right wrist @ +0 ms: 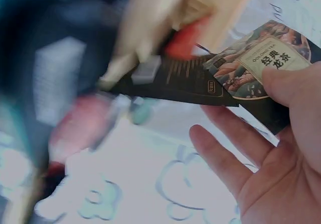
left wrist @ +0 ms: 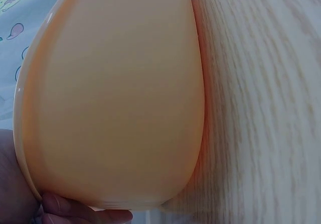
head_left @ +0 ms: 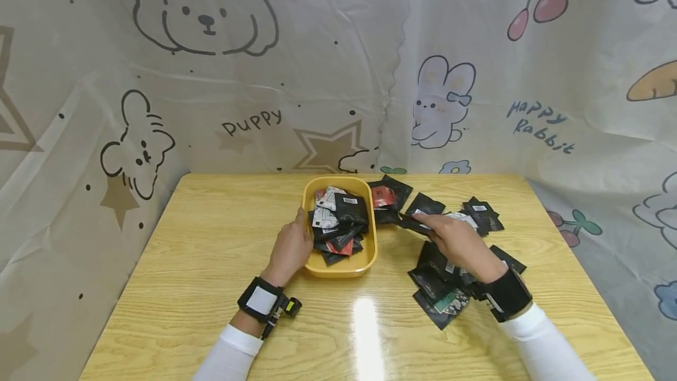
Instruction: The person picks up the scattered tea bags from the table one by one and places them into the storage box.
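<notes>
Your right hand (head_left: pixel 460 243) is pinching a tea packet (right wrist: pixel 256 63), thumb pressing on the printed face and fingers lying beneath. You are holding it over the table (head_left: pixel 222 222), just right of the yellow box (head_left: pixel 341 273). A second dark packet (right wrist: pixel 185 81) is showing beside it; whether you are gripping that one too, I cannot tell. Your left hand (head_left: pixel 293 246) is grasping the box at its left rim, fingertips resting against the outer wall. A heap of packets (head_left: pixel 351 210) is lying inside the box, and loose packets (head_left: pixel 431 284) are spreading over the table on its right.

The packet is probably weighing very little and bending easily, its smooth skin likely sliding against its neighbours. You are best pinching a flat edge or corner, not squeezing the middle, where the contents may be crushing. The box is looking stiff, its rim offering the surest hold.
</notes>
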{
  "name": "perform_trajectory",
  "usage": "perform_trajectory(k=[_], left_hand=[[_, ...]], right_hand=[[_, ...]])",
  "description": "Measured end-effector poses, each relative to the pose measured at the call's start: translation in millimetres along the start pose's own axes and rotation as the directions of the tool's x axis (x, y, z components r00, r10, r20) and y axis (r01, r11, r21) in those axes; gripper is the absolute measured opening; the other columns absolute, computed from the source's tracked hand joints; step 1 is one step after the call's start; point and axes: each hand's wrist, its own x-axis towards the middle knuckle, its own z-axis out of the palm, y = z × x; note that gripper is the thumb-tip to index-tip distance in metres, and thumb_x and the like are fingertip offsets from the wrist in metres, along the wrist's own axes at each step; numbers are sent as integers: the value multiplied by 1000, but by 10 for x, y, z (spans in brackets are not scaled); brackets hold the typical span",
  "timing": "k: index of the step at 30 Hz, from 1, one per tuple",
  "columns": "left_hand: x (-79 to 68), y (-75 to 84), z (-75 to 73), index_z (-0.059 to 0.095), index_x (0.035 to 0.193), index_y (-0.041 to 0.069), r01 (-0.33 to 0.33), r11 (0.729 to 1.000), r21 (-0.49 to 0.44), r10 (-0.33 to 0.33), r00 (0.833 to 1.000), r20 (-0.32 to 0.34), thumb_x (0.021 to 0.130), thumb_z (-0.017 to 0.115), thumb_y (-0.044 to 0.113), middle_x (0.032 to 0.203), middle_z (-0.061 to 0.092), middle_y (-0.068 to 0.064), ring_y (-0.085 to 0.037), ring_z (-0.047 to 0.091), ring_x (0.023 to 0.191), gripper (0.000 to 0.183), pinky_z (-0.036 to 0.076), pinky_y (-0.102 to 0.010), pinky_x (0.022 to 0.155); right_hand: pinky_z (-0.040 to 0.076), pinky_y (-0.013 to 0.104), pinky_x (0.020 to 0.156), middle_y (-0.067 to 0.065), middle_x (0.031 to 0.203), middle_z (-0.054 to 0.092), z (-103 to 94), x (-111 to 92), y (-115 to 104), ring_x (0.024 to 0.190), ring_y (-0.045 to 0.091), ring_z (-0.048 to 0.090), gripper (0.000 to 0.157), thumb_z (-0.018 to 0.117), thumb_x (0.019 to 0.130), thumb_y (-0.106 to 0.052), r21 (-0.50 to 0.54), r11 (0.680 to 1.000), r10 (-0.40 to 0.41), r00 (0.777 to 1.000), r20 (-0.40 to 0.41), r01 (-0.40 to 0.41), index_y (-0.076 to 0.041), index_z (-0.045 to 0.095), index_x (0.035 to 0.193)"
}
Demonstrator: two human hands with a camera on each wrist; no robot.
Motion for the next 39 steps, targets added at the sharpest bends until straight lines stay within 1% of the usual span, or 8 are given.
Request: perform_trajectory(k=[9, 17, 20, 23, 27, 30, 34, 39], left_hand=[[10, 19, 25, 29, 137, -9, -10, 1000, -10, 10, 1000, 2, 84, 52, 2, 84, 61, -19, -15, 51, 54, 59, 42, -30, 43], [-18, 84, 92, 31, 136, -9, -38, 999, -3, 38, 999, 3, 83, 51, 2, 72, 56, -11, -16, 49, 55, 58, 42, -33, 45], [-21, 101, 108, 31, 136, -9, -58, 998, 7, 58, 998, -5, 82, 52, 2, 74, 58, -13, -17, 50, 57, 59, 43, -35, 48], [-10, 112, 105, 31, 136, -8, -76, 997, 21, 76, 997, -16, 82, 52, 2, 80, 61, -17, -17, 52, 59, 59, 46, -36, 50], [12, 114, 75, 32, 135, -9, -91, 995, 43, 92, 995, -37, 83, 51, 2, 87, 62, -22, -23, 58, 66, 57, 49, -41, 54], [14, 102, 52, 33, 134, -10, -83, 995, 49, 85, 995, -45, 83, 51, 2, 90, 62, -24, -27, 59, 70, 56, 50, -43, 57], [3, 70, 24, 31, 135, -10, -43, 998, 40, 44, 999, -28, 84, 51, 3, 93, 62, -24, -21, 56, 67, 56, 49, -38, 53], [-4, 7, -29, 30, 136, -10, -12, 1000, 26, 12, 1000, -24, 84, 51, 3, 94, 62, -24, -19, 55, 65, 58, 48, -37, 52]], right_hand=[[50, 44, 74, 6, 120, 59, -317, 683, -170, 101, 23, 56, 53, 46, 88, 2, 0, 995, -103, 986, -130, 104, -18, 45, 136], [47, 43, 83, 4, 124, 57, -241, 1143, -304, 110, 20, 51, 54, 52, 83, 2, 53, 981, -173, 962, -210, 188, -16, 47, 134], [40, 44, 93, 5, 133, 49, -182, 1206, -325, 119, 21, 44, 56, 58, 85, -8, 70, 978, -183, 967, -177, 198, -16, 42, 138], [28, 49, 102, 6, 145, 32, -149, 1207, -324, 130, 22, 27, 71, 63, 86, -32, 70, 979, -188, 980, -59, 192, -21, 26, 145], [15, 59, 103, 5, 153, 10, -156, 1132, -272, 136, 24, 8, 93, 62, 78, -59, 63, 987, -155, 984, 94, 149, -27, 10, 148], [12, 62, 102, 2, 153, 5, -181, 1048, -199, 136, 25, 6, 98, 65, 73, -61, 64, 993, -103, 985, 135, 95, -31, 7, 147], [10, 63, 102, 2, 153, 4, -199, 872, -47, 136, 27, 6, 101, 69, 71, -58, 53, 998, -41, 986, 163, 33, -33, 7, 147], [9, 65, 101, 9, 152, 8, -151, 547, 168, 135, 32, 7, 102, 71, 68, -59, 19, 999, 42, 975, 216, -48, -26, 15, 148]])
